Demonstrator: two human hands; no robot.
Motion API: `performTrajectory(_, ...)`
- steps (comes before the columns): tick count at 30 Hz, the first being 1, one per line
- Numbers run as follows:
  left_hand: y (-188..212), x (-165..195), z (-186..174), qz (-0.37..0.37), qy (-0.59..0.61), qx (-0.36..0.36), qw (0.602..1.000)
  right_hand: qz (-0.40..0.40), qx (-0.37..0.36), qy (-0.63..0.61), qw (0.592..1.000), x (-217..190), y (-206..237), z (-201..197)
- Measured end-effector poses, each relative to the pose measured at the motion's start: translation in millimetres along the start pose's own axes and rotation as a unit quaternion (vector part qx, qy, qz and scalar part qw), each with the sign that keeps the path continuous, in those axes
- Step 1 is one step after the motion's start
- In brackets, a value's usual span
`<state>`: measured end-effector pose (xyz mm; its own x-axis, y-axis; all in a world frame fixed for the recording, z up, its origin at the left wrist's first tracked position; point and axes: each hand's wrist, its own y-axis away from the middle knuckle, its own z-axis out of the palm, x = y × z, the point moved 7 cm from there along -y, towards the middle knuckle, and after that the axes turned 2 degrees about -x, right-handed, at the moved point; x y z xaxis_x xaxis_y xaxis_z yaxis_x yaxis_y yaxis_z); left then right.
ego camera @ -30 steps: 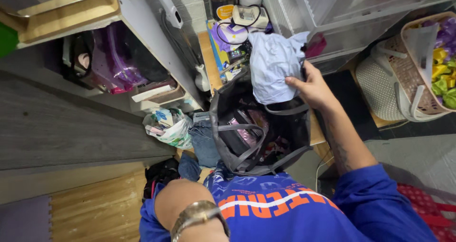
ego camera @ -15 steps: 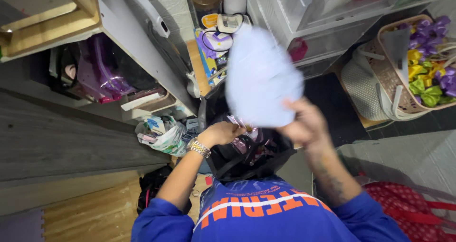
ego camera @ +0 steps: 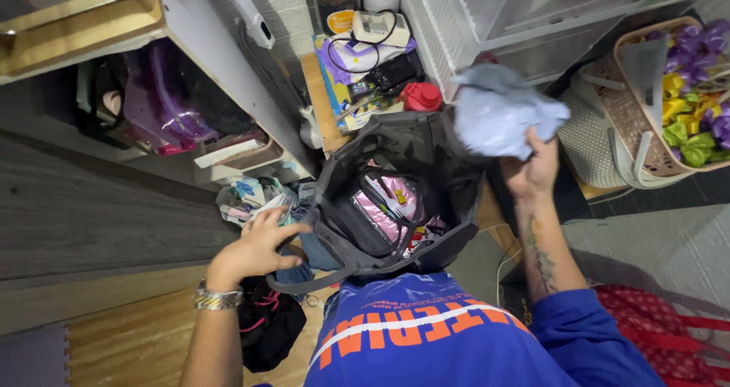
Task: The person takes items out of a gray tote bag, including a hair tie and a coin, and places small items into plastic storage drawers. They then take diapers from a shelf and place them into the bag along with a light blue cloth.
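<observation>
Right hand lifting a crumpled garment above an open black bag.

The right hand [ego camera: 536,166] is closing its fingers around a crumpled light-blue garment [ego camera: 502,109], holding it up and just right of the black tote bag [ego camera: 395,197], whose mouth is gaping open with a pink pouch [ego camera: 388,204] lying inside. The left hand [ego camera: 255,250] is resting with fingers spread and loosely curled at the bag's left rim, grasping nothing that can be made out. A wicker basket [ego camera: 635,121] of ribbons is sitting at far right.
</observation>
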<state>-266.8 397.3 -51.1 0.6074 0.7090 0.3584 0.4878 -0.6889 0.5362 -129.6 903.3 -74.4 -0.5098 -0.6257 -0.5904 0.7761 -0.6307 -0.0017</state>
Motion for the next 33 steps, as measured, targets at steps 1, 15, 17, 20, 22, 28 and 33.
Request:
performTrajectory(1, -6.2, -4.1, 11.9, -0.022, -0.004, -0.006, 1.000, -0.011, 0.003, -0.030, 0.999, -7.8, -2.4, -4.7)
performTrajectory(15, -61.1, 114.5, -45.9, 0.075, -0.276, 0.270, 0.919, -0.260, -0.038, 0.254, 0.931, -23.4, 20.8, -4.0)
performTrajectory(17, -125.8, 145.0, -32.5, 0.109, -0.296, 0.126, 0.940, -0.267, -0.030, 0.295, 0.917, -21.3, 28.4, 8.9)
performTrajectory(20, -228.3, 176.8, 32.0, 0.141, -0.305, -0.103, 0.936, -0.237, -0.028, 0.262, 0.935, -16.1, 40.9, 24.0)
performTrajectory(22, -281.5, 165.1, 70.9, 0.121, -0.327, -0.123, 0.929, -0.220, -0.024, 0.283, 0.933, -15.0, 52.8, 31.4)
performTrajectory(28, -318.8, 129.0, 161.0, 0.145, -0.350, 0.026, 0.925, -0.241, 0.009, 0.310, 0.920, -17.8, 75.5, 33.9)
performTrajectory(33, -305.3, 138.5, 176.0, 0.202, -0.280, 0.104, 0.933, -0.236, 0.007, 0.274, 0.932, -15.5, 78.0, 27.3)
